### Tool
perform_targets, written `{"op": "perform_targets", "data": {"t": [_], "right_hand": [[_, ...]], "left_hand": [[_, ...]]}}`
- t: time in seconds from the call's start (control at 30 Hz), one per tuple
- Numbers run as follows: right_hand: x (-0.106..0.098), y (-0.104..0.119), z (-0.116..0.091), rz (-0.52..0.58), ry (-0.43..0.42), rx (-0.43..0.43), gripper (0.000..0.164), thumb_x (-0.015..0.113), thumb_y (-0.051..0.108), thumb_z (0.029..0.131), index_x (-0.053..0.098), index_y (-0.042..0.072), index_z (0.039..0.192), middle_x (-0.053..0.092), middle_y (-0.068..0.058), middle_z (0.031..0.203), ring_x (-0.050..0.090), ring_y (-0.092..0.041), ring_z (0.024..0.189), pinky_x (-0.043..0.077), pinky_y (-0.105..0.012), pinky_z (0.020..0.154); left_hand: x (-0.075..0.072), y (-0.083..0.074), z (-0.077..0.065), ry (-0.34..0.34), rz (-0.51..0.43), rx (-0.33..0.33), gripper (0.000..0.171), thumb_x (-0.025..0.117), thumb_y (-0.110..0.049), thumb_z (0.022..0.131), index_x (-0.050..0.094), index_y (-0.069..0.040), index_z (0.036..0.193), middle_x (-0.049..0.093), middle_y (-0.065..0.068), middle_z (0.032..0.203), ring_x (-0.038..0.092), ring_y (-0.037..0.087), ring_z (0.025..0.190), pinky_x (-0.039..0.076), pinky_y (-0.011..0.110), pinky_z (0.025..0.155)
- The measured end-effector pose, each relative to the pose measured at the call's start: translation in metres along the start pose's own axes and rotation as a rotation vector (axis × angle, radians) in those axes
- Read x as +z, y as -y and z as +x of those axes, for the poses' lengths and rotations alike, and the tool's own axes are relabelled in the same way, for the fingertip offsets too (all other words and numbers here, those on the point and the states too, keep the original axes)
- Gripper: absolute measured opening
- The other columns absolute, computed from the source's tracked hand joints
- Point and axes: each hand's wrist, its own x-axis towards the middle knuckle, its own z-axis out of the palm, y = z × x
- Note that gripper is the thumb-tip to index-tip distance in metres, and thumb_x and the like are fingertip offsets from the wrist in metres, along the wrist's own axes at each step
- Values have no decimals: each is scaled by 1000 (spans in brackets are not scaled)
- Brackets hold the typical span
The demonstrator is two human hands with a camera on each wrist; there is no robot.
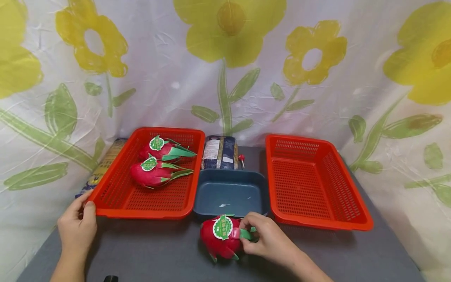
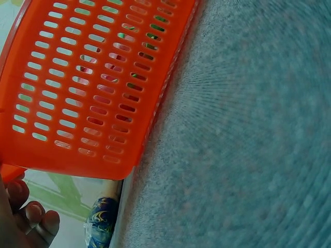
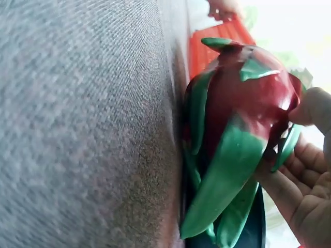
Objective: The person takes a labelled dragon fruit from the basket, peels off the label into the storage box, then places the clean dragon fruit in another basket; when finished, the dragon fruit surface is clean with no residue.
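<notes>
My right hand (image 1: pixel 264 237) pinches a red dragon fruit (image 1: pixel 215 234) by its green-tipped leaf end, low over the grey table in front of the blue tub. A round green-and-white sticker marks the fruit; in the right wrist view its long green leaves (image 3: pixel 232 175) point toward the camera. At the left, my left hand (image 1: pixel 78 225) grips the near left corner of a red perforated basket (image 1: pixel 144 214), thumb over the rim. Two more dragon fruits, an upper one (image 1: pixel 169 150) and a lower one (image 1: pixel 149 178), lie side by side in that basket, leaves to the right.
Between the baskets sits a blue tub (image 1: pixel 230 196), with a dark packet (image 1: pixel 220 152) and a red lollipop (image 1: pixel 241 158) behind it. A second red basket (image 1: pixel 303 188) stands at the right. A yellow-blue packet (image 1: pixel 102 168) lies beside the left basket. A flowered curtain (image 1: pixel 155 94) hangs behind.
</notes>
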Motion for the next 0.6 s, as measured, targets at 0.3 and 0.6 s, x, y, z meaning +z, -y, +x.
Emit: {"op": "perform_targets", "data": {"t": [0.3, 0.6], "right_hand": [[2, -2, -3, 53, -29, -14, 31, 80, 2, 81, 63, 25, 94, 61, 14, 92, 59, -9, 85, 58, -26, 70], [7, -5, -3, 23, -73, -93, 32, 81, 3, 80, 65, 24, 98, 61, 14, 95, 59, -7, 85, 57, -24, 70]], "left_hand": [[-7, -12, 7, -23, 15, 218, 37, 58, -11, 90, 73, 4, 120, 66, 2, 101, 58, 14, 95, 38, 12, 90], [-3, -102, -3, -71, -165, 521, 42, 59, -23, 87, 74, 9, 109, 66, 31, 103, 58, 42, 97, 39, 22, 99]]}}
